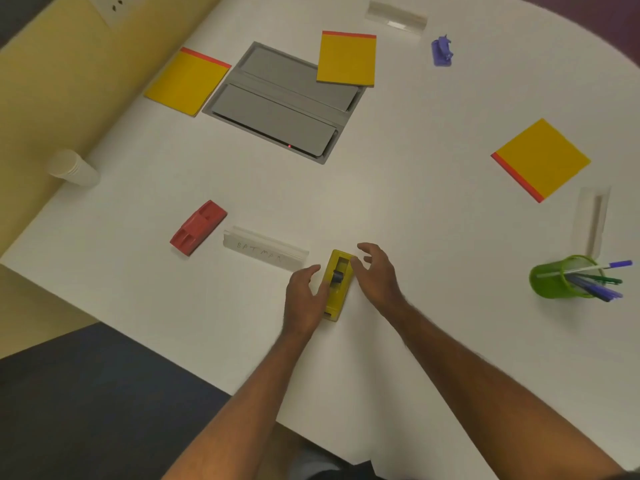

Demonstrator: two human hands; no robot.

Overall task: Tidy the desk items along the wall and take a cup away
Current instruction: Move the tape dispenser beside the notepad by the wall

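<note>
A yellow tape dispenser (pixel 337 285) lies on the white table (pixel 415 216), near its front edge. My left hand (pixel 304 299) rests against the dispenser's left side with loosely curled fingers. My right hand (pixel 375 275) is at its right side, fingers spread, thumb at the top corner. Neither hand is closed around it. A stack of pale paper cups (pixel 72 168) stands at the far left against the yellow wall (pixel 41 98). A green pen cup (pixel 562 277) with several pens stands at the right.
A red stapler (pixel 198 227) and a clear name plate (pixel 265 252) lie left of my hands. Three yellow notepads (pixel 188 81), (pixel 347 58), (pixel 541 159) surround a grey cable hatch (pixel 284 102). A purple object (pixel 441 51) and clear holders (pixel 590 220), (pixel 396 17) lie farther off.
</note>
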